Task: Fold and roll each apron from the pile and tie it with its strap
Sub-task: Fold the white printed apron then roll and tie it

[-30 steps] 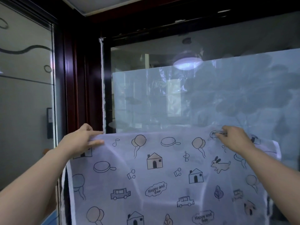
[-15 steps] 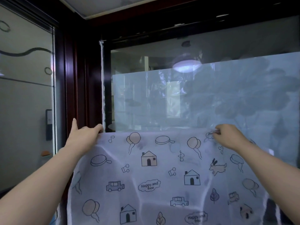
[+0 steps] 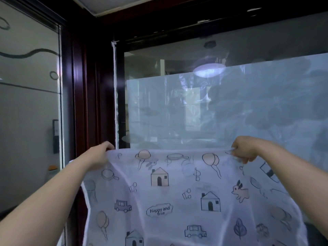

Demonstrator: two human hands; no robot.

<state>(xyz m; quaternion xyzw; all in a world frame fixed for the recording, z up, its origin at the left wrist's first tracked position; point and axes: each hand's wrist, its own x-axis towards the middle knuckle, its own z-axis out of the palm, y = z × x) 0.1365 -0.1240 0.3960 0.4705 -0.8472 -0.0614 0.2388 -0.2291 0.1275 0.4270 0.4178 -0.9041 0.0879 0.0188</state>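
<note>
A thin white apron [image 3: 177, 196] printed with houses, cars, balloons and the words "Happy and free" hangs spread in front of me, filling the lower half of the view. My left hand [image 3: 99, 155] grips its top edge at the left corner. My right hand [image 3: 245, 150] pinches the top edge at the right corner. The edge is stretched nearly straight between them. The apron's lower part runs out of the frame, and no strap is visible.
A dark wooden frame [image 3: 83, 103] stands straight ahead at the left. Behind the apron is a glass window [image 3: 230, 103] with a frosted lower pane. A frosted glass door [image 3: 30, 103] is on the left.
Both hands have moved further apart and pulled the top edge taut. My left fingers, loosely raised before, now curl around the corner.
</note>
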